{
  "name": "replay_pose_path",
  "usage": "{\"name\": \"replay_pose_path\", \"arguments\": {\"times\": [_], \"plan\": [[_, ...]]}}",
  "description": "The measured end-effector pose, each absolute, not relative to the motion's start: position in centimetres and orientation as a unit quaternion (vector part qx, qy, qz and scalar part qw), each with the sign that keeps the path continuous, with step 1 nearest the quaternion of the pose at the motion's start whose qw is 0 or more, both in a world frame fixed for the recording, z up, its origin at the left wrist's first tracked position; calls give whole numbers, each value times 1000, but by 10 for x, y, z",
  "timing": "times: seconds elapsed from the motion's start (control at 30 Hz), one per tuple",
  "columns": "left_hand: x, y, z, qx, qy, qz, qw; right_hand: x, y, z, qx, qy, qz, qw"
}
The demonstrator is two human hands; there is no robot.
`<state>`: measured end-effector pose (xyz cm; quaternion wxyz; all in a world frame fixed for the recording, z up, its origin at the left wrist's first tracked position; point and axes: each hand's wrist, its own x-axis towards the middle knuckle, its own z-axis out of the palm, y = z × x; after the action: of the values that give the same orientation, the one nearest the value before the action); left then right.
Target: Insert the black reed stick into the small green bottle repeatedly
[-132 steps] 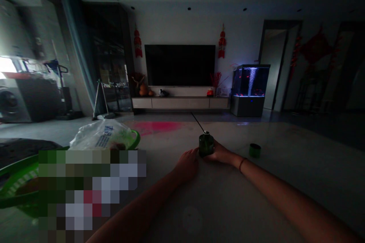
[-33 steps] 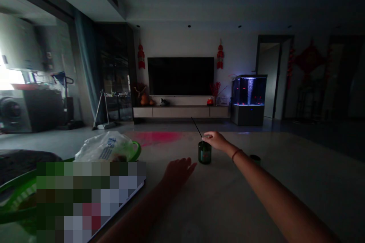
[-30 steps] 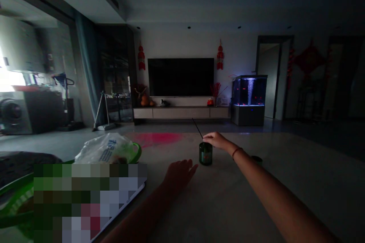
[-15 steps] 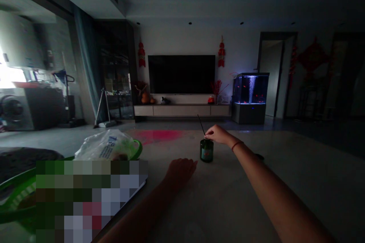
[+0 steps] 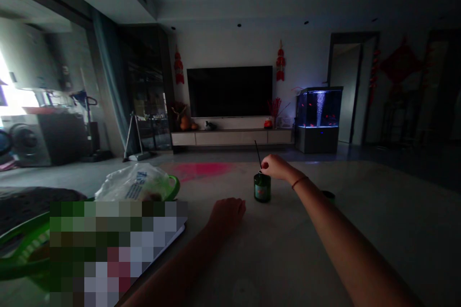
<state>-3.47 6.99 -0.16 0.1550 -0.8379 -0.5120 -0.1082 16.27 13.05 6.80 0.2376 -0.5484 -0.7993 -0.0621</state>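
Observation:
A small dark green glass bottle point(image 5: 262, 190) with a pale label stands upright on the table point(image 5: 288, 249). My right hand point(image 5: 275, 167) is at its mouth, fingers pinched on a thin dark diffuser stick point(image 5: 257, 152) that rises above the neck. Whether the stick's lower end is inside the bottle is hidden by my fingers. To the left of the bottle, my left hand point(image 5: 227, 213) rests on the tabletop with fingers curled in, apart from the bottle, and no object shows in it. Behind my right forearm, a dark round object point(image 5: 328, 196) is partly covered.
On the left sits a green basket point(image 5: 173, 186) with a clear plastic bag point(image 5: 129, 183) in it. A blurred-out area hides much of the basket and a flat white-edged item point(image 5: 173, 238). A pink patch point(image 5: 203, 169) colours the table's far side. Beyond stand a TV cabinet point(image 5: 230, 138) and fish tank point(image 5: 320, 108).
The view has shifted slightly. The stick leans a little less in my right hand. My left fingers have curled in slightly on the tabletop.

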Motion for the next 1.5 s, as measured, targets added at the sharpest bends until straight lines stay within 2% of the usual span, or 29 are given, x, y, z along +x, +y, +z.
{"name": "replay_pose_path", "arguments": {"times": [0.47, 0.57, 0.77, 0.83, 0.87, 0.93, 1.1, 1.17, 1.23, 1.4, 1.5], "plan": [[-34, 70, -4, -836, -518, -107, 148, 155, 123, 69, -540, -800, -79, 250], [-34, 70, -4, -837, -518, -103, 144, 157, 126, 71, -538, -774, -43, 330], [-35, 72, -5, -840, -510, -110, 146, 187, 126, 98, -475, -619, 91, 619], [-35, 72, -6, -839, -512, -113, 148, 202, 121, 107, -483, -573, 93, 656], [-35, 72, -6, -838, -513, -112, 148, 210, 118, 109, -501, -568, 100, 645], [-35, 72, -5, -838, -513, -112, 148, 222, 111, 109, -554, -604, 127, 559], [-35, 70, -3, -836, -515, -115, 149, 229, 101, 87, -668, -677, 266, 161], [-35, 70, -2, -836, -518, -110, 145, 221, 101, 81, -694, -662, 272, 77], [-34, 70, -2, -835, -521, -107, 143, 208, 103, 80, -696, -677, 226, 78], [-34, 70, -2, -835, -523, -104, 135, 174, 110, 81, -568, -787, 29, 238], [-35, 70, -3, -834, -522, -109, 139, 164, 114, 78, -544, -806, 18, 233]]}}
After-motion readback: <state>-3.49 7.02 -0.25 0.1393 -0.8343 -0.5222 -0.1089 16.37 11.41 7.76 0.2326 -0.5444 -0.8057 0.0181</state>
